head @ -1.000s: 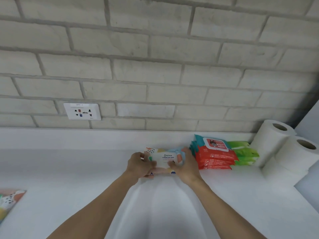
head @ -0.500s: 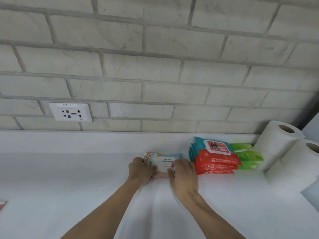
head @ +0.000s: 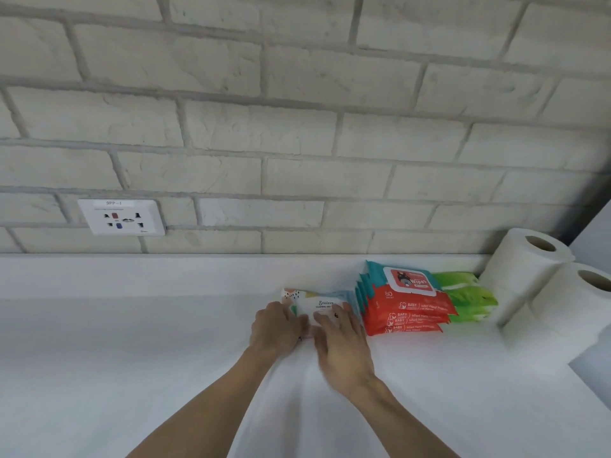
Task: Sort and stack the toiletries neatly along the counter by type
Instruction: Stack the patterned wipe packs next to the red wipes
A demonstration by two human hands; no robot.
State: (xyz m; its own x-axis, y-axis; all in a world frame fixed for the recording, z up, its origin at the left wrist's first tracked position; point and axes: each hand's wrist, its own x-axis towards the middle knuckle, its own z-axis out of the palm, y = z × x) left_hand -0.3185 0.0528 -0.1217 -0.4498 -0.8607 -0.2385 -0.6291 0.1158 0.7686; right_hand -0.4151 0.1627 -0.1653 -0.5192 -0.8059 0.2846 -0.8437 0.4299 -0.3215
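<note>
Patterned wipes pack (head: 317, 304) lies flat on counter (head: 132, 342) by the back wall, just left of red wipes stack (head: 406, 309), approx. touching it. Prob. light, squashy, slick film, so best held by its short ends. Left hand (head: 276, 327) curls fingers round the left end. Right hand (head: 344, 345) is flatter, fingers near straight, pressing the front edge w/o gripping. Green packs (head: 469, 299) & toilet rolls (head: 525, 266) sit further right.

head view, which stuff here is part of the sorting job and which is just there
Job: patterned wipes pack, touched by left hand and right hand; red wipes stack; green packs; toilet rolls; counter.
Just there: wall socket; brick wall.
</note>
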